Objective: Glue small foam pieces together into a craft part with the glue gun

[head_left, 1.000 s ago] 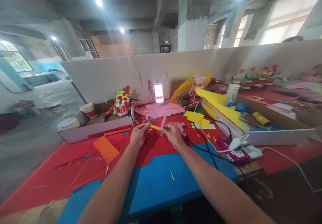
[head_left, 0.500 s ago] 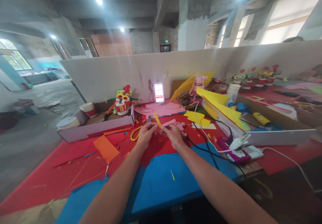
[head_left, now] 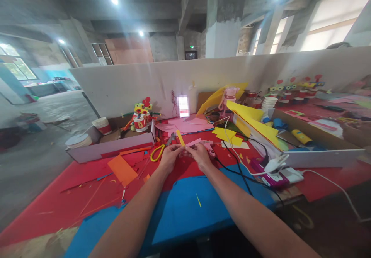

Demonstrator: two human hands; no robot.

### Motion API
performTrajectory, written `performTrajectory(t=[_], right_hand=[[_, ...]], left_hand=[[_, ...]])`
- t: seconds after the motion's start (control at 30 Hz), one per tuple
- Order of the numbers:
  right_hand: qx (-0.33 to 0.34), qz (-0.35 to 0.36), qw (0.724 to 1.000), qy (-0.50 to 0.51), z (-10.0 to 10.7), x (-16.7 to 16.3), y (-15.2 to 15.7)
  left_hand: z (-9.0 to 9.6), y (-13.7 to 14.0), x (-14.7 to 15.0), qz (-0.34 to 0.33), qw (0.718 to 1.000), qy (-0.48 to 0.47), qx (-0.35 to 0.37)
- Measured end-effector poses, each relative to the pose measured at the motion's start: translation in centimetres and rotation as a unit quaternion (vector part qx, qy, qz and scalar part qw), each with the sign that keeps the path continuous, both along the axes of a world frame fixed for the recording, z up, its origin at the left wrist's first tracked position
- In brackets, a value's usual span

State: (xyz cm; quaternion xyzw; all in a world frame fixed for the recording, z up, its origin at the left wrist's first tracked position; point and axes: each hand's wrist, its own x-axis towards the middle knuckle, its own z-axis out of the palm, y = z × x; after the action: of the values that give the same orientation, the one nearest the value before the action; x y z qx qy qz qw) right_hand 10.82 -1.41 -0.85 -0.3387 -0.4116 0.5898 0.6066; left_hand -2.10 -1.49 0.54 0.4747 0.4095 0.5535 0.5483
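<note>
Red table [head_left: 69,204]; left hand [head_left: 169,158]: grip clamped on narrow yellow paper strip [head_left: 180,137]; right hand [head_left: 201,157]: pink strip [head_left: 193,142]

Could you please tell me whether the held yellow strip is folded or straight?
Straight where visible: the yellow strip shows no bend above the fingertips. I cannot tell whether its covered lower end is folded.

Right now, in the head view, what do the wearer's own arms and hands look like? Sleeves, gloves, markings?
Left hand and right hand are ungloved. Left forearm and right forearm are bare down to the picture's edge: no sleeve, watch, bracelet or marking shows. Too small to rule out a thin ring.
</note>
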Motion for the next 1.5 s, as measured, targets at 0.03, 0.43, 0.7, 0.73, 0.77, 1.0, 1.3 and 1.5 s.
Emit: performTrajectory(t=[0.03,0.43,0.7,0.73,0.77,1.0,1.3,1.5], right_hand=[[0.003,0.002,1.0,-0.005,0.0,0.0,0.0],[0.052,-0.046,0.988,-0.135,-0.3,0.6,0.5],[-0.021,0.064,0.996,0.061,-0.1,0.8,0.6],[-0.025,0.077,0.994,0.074,-0.1,0.8,0.5],[-0.027,0.091,0.992,0.082,-0.2,0.7,0.4],[-0.026,0.095,0.992,0.081,-0.2,0.5,0.0],[-0.006,0.041,0.999,0.017,-0.1,0.0,0.0],[0.038,-0.024,0.997,-0.058,-0.7,-0.3,0.5]], left_hand=[[0.0,0.0,0.0,0.002,1.0,0.001,0.0],[-0.1,0.2,0.2,0.044,0.998,0.03,0.021],[0.7,0.0,-0.5,0.017,1.0,-0.014,-0.007],[0.7,0.0,-0.5,0.017,1.0,-0.011,-0.008],[0.7,0.0,-0.5,0.019,1.0,-0.008,-0.009],[0.7,-0.1,-0.3,0.026,1.0,0.014,-0.002],[0.6,0.0,-0.2,0.004,1.0,-0.003,-0.024],[0.6,-0.3,0.2,-0.006,1.0,0.006,-0.011]])
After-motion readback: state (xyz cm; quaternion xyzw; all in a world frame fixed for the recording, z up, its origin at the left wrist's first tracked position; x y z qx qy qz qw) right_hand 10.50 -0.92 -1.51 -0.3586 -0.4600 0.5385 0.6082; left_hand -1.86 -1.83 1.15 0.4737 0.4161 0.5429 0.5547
